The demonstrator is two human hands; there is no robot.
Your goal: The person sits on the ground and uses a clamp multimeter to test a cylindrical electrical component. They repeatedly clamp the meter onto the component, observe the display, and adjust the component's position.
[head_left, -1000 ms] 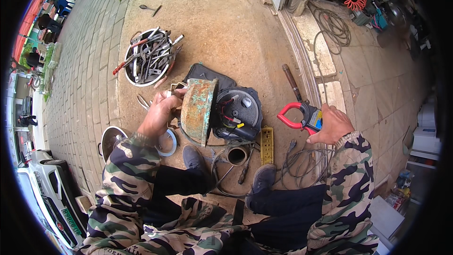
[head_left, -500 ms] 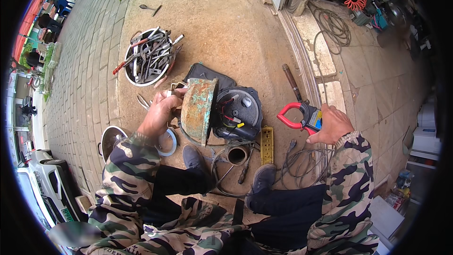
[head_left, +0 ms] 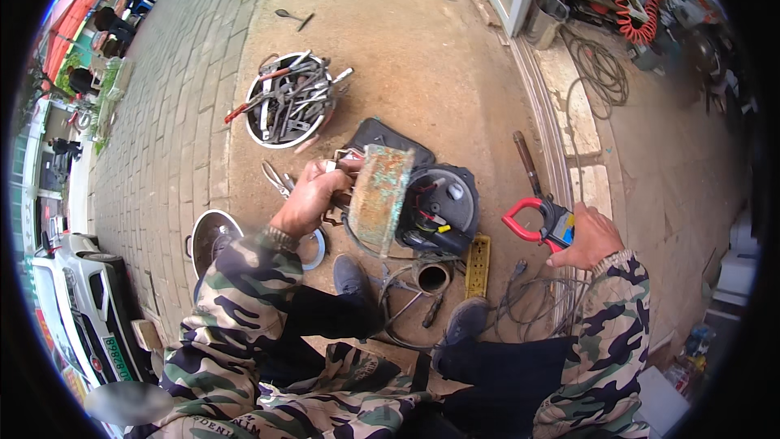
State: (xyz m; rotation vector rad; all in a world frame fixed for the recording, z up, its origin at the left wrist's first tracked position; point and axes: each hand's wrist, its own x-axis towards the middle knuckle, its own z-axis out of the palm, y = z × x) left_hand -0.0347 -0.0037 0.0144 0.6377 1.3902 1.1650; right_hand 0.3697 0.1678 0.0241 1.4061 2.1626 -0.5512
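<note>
My left hand [head_left: 313, 199] is closed round the handle of a rusty metal cover [head_left: 382, 195] with green, flaking paint. The cover is held tilted on its side, beside a dark round motor housing [head_left: 461, 199]. The housing stands uncovered, with wires, a yellow connector and a black cylindrical part inside. Over at the right, my right hand [head_left: 591, 240] grips a clamp meter [head_left: 556, 226] with red jaws and a dark body. A wooden-handled hammer [head_left: 526, 164] lies just beyond the meter, its head partly hidden.
A white basin [head_left: 280, 142] heaped with hand tools stands far left of the housing. Nearer are a metal pot [head_left: 199, 232], a yellow power strip [head_left: 478, 267] and a coiled cable [head_left: 532, 309]. A door track [head_left: 528, 89] runs along the right.
The rusty cover has tilted and shows more edge-on, with my left hand still on it. My right hand keeps the clamp meter. The whole view has shifted, moving things rightward and down.
</note>
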